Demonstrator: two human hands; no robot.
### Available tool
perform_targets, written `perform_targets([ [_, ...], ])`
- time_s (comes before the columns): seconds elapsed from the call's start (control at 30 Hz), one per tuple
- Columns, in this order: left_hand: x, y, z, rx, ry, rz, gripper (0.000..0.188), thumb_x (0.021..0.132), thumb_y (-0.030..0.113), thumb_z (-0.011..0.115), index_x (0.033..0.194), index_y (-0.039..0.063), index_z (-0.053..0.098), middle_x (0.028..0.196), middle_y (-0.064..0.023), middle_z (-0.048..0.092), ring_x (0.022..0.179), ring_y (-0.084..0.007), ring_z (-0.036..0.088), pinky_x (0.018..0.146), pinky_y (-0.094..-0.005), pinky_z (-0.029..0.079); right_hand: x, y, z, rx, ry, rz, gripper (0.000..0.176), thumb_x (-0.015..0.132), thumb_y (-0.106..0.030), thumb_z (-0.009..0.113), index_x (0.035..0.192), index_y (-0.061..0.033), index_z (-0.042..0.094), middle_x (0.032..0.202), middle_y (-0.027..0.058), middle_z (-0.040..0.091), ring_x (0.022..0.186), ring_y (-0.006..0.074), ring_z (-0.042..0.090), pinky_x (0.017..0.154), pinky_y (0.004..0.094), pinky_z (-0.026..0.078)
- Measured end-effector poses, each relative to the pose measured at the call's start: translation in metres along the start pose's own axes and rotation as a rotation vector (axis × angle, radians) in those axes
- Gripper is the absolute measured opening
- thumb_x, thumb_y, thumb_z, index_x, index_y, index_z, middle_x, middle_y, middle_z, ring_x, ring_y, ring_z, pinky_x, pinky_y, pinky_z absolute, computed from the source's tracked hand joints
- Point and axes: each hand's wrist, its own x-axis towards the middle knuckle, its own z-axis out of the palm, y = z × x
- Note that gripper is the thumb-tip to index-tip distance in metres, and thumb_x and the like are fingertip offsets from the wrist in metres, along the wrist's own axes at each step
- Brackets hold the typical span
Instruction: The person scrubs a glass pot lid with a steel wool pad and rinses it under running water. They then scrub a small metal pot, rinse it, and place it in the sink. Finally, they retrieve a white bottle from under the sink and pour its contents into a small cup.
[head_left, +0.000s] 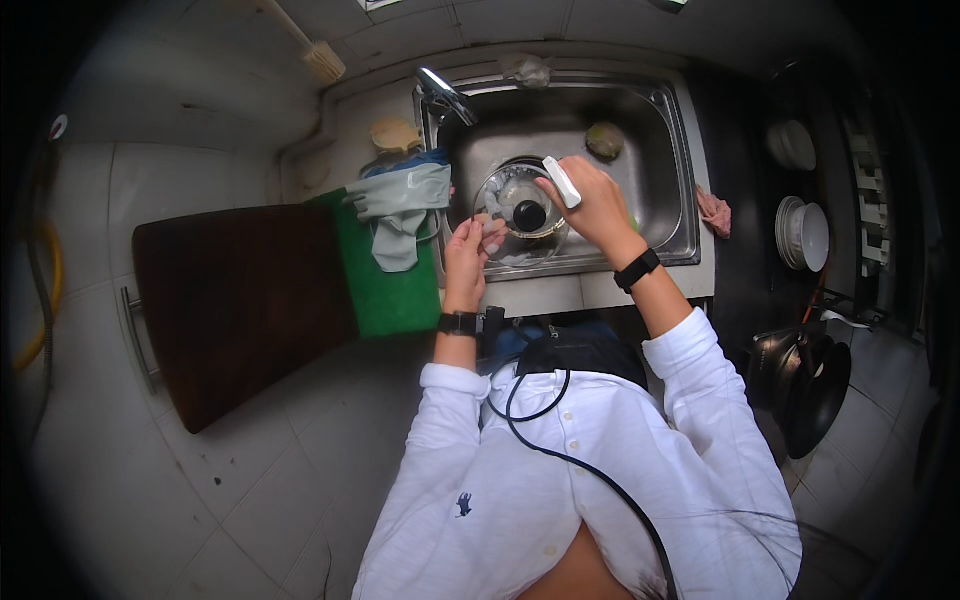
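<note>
A clear glass pot lid (551, 251) with a black knob lies tilted over the near left part of the stainless steel sink (645, 187). White suds cling to its glass. With fingers and thumb, my left hand (469, 251) grips the lid's left rim. My right hand (596, 199) is closed around a small white block (562, 182), possibly a sponge, above the lid's right side. Behind the lid shows the dark curved rim of another round vessel, mostly hidden.
A chrome faucet (446, 95) leans over the sink's back left corner. A round greenish scrubber (604, 141) sits in the basin. Pale rubber gloves (401, 206) lie to the left, and a pink cloth (713, 212) at right. White bowls (802, 234) stand farther right.
</note>
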Motion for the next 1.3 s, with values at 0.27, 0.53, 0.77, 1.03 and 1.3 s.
perform_targets([
  [0.27,-0.004,-0.053,-0.004,-0.475,-0.161,0.130,0.040,0.115,0.034,0.046,0.141,0.004,0.051,0.132,-0.0175,0.065,0.116,-0.0249,0.068,0.101,-0.0352,0.056,0.012,-0.149,0.015,0.441,-0.108,-0.436,0.037,0.092,-0.027,0.079,0.112,-0.0034,0.058,0.107,0.0128,0.058,0.102,0.0336,0.059,0.087,0.0442,0.047],
  [0.53,0.013,-0.075,-0.012,-0.163,0.135,-0.078,0.027,0.113,0.024,0.052,0.125,0.000,0.058,0.119,-0.0187,0.073,0.108,-0.0279,0.072,0.099,-0.0411,0.059,0.002,-0.220,0.168,0.681,-0.238,-0.372,0.055,0.089,-0.032,0.083,0.121,-0.0020,0.050,0.114,0.0176,0.052,0.103,0.0386,0.056,0.086,0.0453,0.047],
  [0.77,0.005,-0.068,-0.031,-0.308,0.202,0.015,0.029,0.115,0.026,0.049,0.122,0.000,0.057,0.105,-0.0150,0.070,0.097,-0.0260,0.069,0.104,-0.0492,0.059,-0.019,-0.208,0.188,0.676,-0.380,-0.281,0.089,0.080,-0.011,0.084,0.152,0.0007,0.033,0.145,0.0239,0.040,0.129,0.0470,0.050,0.110,0.0477,0.044],
  [1.03,-0.007,-0.038,-0.032,-0.134,0.347,0.060,0.034,0.115,0.029,0.048,0.120,-0.003,0.058,0.106,-0.0145,0.066,0.096,-0.0247,0.066,0.098,-0.0467,0.062,-0.004,-0.003,0.088,0.519,-0.047,0.051,0.031,0.090,0.001,0.060,0.120,0.0003,0.062,0.116,0.0190,0.060,0.104,0.0375,0.064,0.094,0.0412,0.054],
  [1.3,0.006,-0.025,-0.019,0.009,0.407,0.079,0.031,0.115,0.026,0.049,0.117,-0.003,0.060,0.104,-0.0132,0.066,0.097,-0.0214,0.066,0.097,-0.0444,0.063,-0.027,0.185,0.200,-0.002,-0.948,0.123,0.064,0.089,-0.014,0.079,0.147,-0.0349,0.060,0.155,0.0230,0.046,0.140,0.0441,0.049,0.113,0.0505,0.046],
])
